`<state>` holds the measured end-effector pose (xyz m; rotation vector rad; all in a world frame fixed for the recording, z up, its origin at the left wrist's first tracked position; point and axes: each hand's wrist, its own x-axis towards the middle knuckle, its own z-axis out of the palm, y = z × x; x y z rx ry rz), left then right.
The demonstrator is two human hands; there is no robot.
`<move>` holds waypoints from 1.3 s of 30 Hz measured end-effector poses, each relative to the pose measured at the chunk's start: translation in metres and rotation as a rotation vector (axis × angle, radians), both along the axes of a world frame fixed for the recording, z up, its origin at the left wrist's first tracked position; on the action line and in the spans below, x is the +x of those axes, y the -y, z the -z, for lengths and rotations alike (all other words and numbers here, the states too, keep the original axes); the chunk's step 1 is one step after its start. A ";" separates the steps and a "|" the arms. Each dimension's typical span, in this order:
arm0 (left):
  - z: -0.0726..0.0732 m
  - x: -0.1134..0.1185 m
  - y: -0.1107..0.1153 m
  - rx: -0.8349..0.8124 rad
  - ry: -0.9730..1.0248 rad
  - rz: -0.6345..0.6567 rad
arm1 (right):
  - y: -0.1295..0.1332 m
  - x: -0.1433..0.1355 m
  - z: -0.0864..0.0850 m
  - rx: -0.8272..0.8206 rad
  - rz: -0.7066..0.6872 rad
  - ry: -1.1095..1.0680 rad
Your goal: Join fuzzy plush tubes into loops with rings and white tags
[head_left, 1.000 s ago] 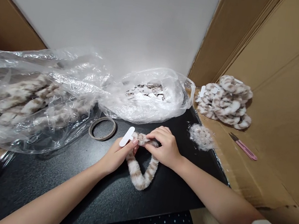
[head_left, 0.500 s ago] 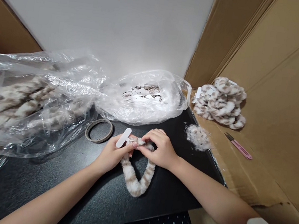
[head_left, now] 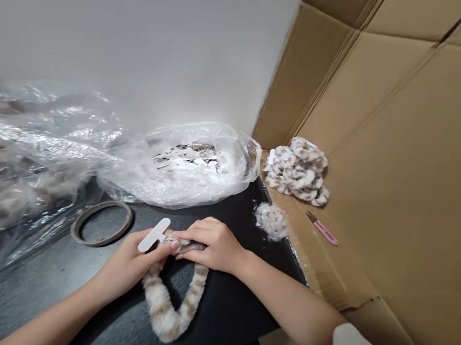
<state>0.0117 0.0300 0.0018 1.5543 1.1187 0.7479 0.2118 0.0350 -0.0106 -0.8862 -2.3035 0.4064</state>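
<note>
A furry white-and-brown striped loop hangs in a V below both hands, over the black tabletop. My left hand grips its upper left part, with the thumb pressed on top. A white T-shaped tag sticks up beside that thumb, attached at the loop's top. My right hand pinches the upper right part close to the left fingertips. Some of the fingers are hidden behind the fur, so the exact grip underneath does not show.
Left of the hands lies a grey ring, like a tape roll. Behind it are a clear plastic bag of furry pieces and another bag of white tags. Fluff, pink thread snips and piled furry loops lie right, by cardboard.
The view has swung right, so everything sits further left. My right hand has flattened over the loop's top, its fingers closer together. Both hands still hold the loop.
</note>
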 end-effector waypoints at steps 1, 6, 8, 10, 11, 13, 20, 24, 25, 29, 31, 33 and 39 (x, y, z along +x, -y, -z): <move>0.002 0.000 0.000 0.018 -0.010 -0.003 | -0.002 0.001 0.001 0.001 -0.018 0.025; 0.006 0.002 0.002 0.138 -0.082 -0.001 | -0.007 0.006 0.006 0.049 -0.023 0.048; 0.009 0.002 0.002 0.238 -0.114 -0.005 | -0.007 0.006 0.007 0.026 0.008 0.036; 0.012 0.001 -0.001 0.380 -0.124 -0.082 | -0.008 0.006 0.007 -0.003 0.043 0.029; 0.014 0.000 -0.002 0.467 -0.133 -0.135 | -0.008 0.006 0.006 -0.009 0.057 0.029; 0.017 -0.003 -0.005 0.662 -0.195 -0.188 | -0.008 0.005 0.006 -0.012 0.058 0.038; 0.022 -0.002 -0.005 0.911 -0.524 0.152 | -0.003 0.000 0.003 0.026 0.020 0.044; 0.019 0.003 -0.001 0.918 -0.597 0.171 | -0.001 0.000 0.004 0.011 0.019 -0.018; 0.017 0.004 0.001 0.921 -0.604 0.176 | 0.000 0.000 0.004 0.014 0.021 -0.035; 0.010 0.008 0.004 0.904 -0.642 0.216 | 0.000 0.002 -0.008 -0.031 0.006 -0.013; 0.007 0.010 0.006 0.882 -0.653 0.225 | -0.001 0.010 -0.026 -0.140 -0.019 0.025; 0.006 0.011 0.006 0.870 -0.660 0.226 | 0.001 0.027 -0.049 -0.296 0.006 -0.003; 0.008 0.007 0.008 0.951 -0.625 0.162 | 0.031 0.149 -0.072 -0.086 0.798 -0.308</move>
